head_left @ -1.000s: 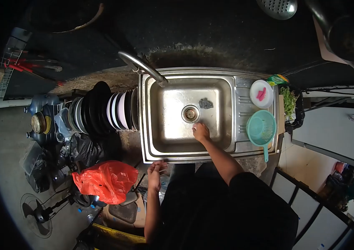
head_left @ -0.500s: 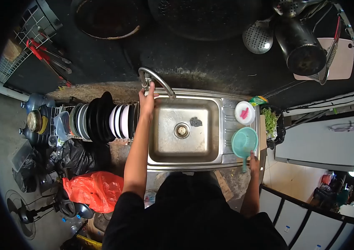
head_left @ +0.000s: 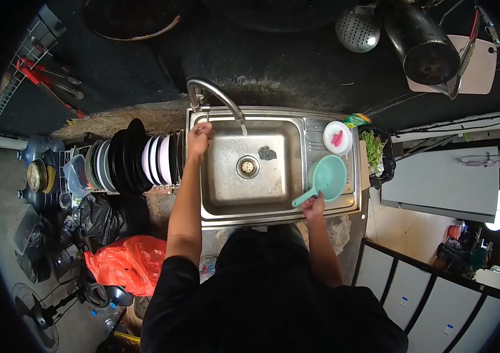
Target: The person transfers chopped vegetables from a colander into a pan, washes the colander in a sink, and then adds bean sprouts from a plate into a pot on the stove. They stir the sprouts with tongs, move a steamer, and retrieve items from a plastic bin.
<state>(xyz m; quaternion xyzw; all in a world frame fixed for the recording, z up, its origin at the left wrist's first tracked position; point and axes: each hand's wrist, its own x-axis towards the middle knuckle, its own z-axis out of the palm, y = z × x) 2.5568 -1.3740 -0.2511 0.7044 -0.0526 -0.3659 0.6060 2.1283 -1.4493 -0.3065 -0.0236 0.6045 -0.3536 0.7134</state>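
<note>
My right hand (head_left: 313, 206) grips the handle of a light green plastic dipper (head_left: 329, 179), whose bowl is over the sink's right rim and drainboard. A curved metal tap (head_left: 217, 94) rises behind the basin, with a short stream of water showing at its spout. Just below the tap's lever is my left hand (head_left: 200, 138), its fingers curled in with nothing visible in them. In the steel sink (head_left: 226, 191) a dark grey scouring pad (head_left: 267, 153) lies beside the drain (head_left: 247, 167).
A white bowl (head_left: 333, 147) holding something pink stands on the drainboard, near a green packet (head_left: 357, 120). Left of the sink, plates (head_left: 158, 159) stand upright in a rack. Leafy greens (head_left: 373, 150) sit in a black container at right. An orange-red plastic bag (head_left: 126, 265) lies lower left.
My left hand has come down from the tap and its fingers have curled. My right hand has taken firm hold of the dipper and brought it left toward the basin. Water now shows at the spout.
</note>
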